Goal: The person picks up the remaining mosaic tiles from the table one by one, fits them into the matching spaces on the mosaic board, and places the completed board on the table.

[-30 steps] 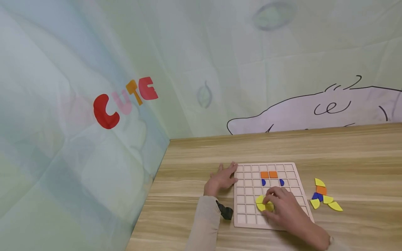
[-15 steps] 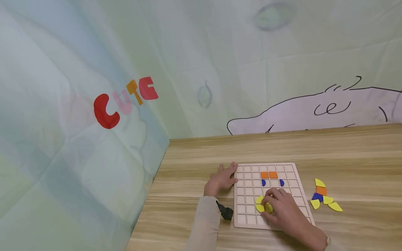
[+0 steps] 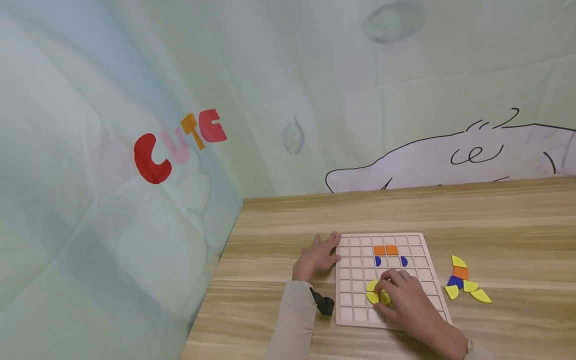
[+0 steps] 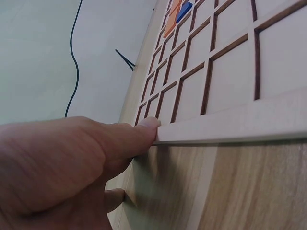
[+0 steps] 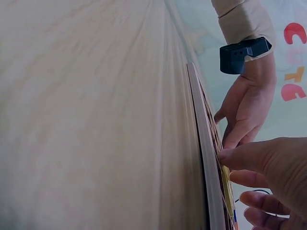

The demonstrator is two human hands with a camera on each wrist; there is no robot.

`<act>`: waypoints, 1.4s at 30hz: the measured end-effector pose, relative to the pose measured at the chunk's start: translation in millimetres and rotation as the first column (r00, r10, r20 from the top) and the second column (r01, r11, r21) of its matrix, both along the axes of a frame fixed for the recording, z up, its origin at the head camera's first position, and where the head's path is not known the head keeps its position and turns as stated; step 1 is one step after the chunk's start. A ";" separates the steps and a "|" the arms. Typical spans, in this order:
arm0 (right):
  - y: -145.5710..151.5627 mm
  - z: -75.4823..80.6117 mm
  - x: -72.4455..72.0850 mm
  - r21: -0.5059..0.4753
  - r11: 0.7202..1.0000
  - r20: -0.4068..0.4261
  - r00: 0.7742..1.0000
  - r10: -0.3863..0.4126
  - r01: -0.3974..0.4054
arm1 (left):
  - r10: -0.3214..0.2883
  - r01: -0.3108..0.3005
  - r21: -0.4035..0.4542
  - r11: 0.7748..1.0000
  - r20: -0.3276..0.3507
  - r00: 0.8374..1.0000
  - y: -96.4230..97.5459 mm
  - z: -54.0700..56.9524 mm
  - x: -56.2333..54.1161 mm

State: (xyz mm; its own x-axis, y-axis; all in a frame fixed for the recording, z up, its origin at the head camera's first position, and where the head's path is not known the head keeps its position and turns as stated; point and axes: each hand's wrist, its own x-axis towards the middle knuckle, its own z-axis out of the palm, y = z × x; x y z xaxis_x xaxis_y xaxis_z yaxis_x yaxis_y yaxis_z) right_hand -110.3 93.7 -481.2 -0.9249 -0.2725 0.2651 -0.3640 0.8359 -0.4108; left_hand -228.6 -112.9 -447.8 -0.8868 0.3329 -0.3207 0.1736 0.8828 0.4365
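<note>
A pale wooden grid board (image 3: 359, 314) lies on the table. My left hand (image 3: 318, 257) rests at its left edge with fingers spread, the thumb touching the rim in the left wrist view. My right hand (image 3: 411, 302) is over the lower middle of the board, thumb and index finger bent together, pinching a yellow rounded piece (image 3: 385, 298); the fingers partly cover it. Beside it, other yellow pieces (image 3: 372, 297) sit in the grid. Higher up are two orange squares (image 3: 385, 250) and two blue half-circles (image 3: 378, 261). My palm hides the board's lower right cells.
Loose pieces lie right of the board: yellow rounded and leaf-like ones (image 3: 481, 296), an orange one (image 3: 460, 273) and blue ones (image 3: 455, 282). A black band (image 3: 323, 302) circles the left wrist. Printed cloth (image 3: 288, 100) stands behind and left of the wooden table (image 3: 279, 220).
My right thumb and index finger have shifted slightly left over the yellow pieces. The left hand and the loose pieces stay where they were.
</note>
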 end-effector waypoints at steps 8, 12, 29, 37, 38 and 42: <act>-1.4 -1.9 0.6 0.009 1.000 -0.025 1.000 0.001 0.000 | 0.010 -0.010 0.012 1.000 0.003 1.000 0.6 0.5 -0.2; -2.7 -3.1 0.9 0.011 1.000 -0.034 0.999 -0.003 0.003 | 0.001 -0.002 0.012 1.000 0.006 1.000 0.1 1.1 0.2; -2.4 -2.7 0.2 -0.003 1.000 -0.077 0.997 -0.004 0.004 | -0.004 0.004 -0.002 1.000 0.004 1.000 0.7 4.2 1.0; 3.6 4.0 0.1 -0.027 0.999 -0.056 0.998 -0.030 0.028 | -0.011 0.011 -0.005 1.000 0.003 1.000 -0.3 1.9 0.0; 4.7 4.9 0.0 -0.027 0.999 -0.049 0.998 -0.036 0.035 | -0.011 0.011 -0.005 1.000 0.002 1.000 -0.2 1.6 -0.2; 11.3 7.8 -0.9 -0.034 0.998 -0.056 0.997 -0.057 0.055 | -0.010 0.010 -0.007 1.000 -0.003 1.000 0.0 1.6 -0.3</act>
